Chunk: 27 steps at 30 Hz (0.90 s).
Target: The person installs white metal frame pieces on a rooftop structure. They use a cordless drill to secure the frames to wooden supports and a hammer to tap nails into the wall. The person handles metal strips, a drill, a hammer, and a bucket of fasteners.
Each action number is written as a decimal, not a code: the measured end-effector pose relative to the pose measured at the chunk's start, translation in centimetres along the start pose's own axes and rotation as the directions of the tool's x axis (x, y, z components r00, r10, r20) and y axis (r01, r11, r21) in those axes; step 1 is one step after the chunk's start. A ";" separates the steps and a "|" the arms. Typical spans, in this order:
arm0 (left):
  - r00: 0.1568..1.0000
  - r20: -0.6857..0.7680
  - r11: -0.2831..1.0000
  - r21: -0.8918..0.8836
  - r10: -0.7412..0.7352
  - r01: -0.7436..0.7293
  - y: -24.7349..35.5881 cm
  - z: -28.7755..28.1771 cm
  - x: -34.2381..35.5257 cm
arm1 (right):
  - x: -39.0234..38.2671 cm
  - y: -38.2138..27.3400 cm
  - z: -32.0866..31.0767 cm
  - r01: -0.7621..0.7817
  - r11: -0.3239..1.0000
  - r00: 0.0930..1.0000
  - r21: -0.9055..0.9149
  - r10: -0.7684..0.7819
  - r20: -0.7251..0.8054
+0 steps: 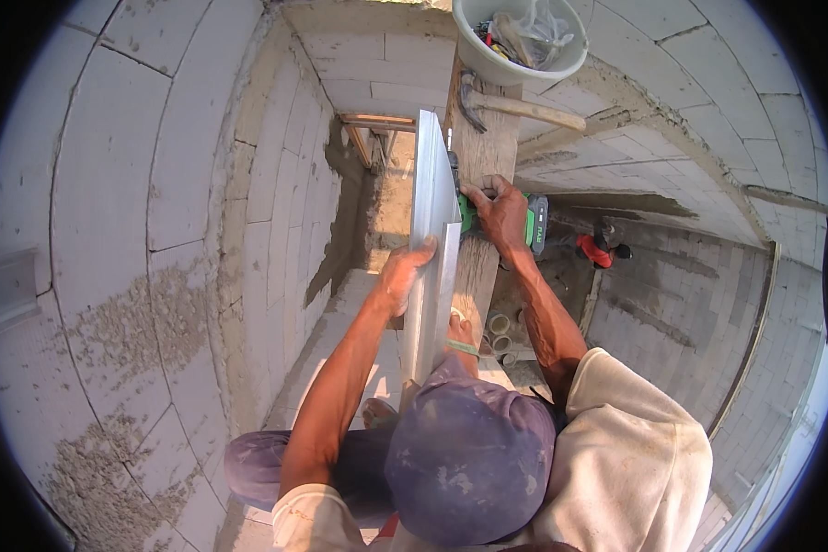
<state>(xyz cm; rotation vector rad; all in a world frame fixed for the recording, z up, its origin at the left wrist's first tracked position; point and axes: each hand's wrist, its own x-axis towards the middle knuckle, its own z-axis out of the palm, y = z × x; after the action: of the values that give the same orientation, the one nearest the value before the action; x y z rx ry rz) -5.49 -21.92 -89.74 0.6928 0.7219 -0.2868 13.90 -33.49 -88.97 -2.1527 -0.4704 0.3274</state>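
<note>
Head view: your left hand reaches forward on an extended forearm, its grip clamped on the near edge of a long pale metal profile that stands on edge along a wooden plank. Your right hand reaches further out with the elbow bent, its grip clenched around a green power drill pressed against the profile's right side. A hammer lies across the plank beyond the drill. A white bucket of tools sits at the plank's far end. Grey block walls surround you.
</note>
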 end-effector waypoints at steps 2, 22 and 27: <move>1.000 0.005 1.000 -0.008 0.019 -0.019 -0.2 -0.1 0.1 | 1.7 -0.7 -0.7 -0.066 0.997 0.997 0.048 0.064 0.047; 1.000 -0.010 0.999 0.034 0.017 -0.016 0.1 0.2 0.0 | 18.3 -5.1 1.2 -0.024 0.970 0.786 -0.243 0.168 0.595; 1.000 -0.014 0.999 0.041 0.023 -0.022 0.2 0.2 0.0 | 18.5 -5.6 1.7 0.061 0.931 0.762 -0.360 0.190 0.619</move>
<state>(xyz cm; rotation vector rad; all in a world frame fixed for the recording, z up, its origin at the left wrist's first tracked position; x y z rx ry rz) -5.30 -21.92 -89.54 0.7416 0.7232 -0.2766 28.54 -20.99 -86.50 -2.3774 -0.9034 1.1306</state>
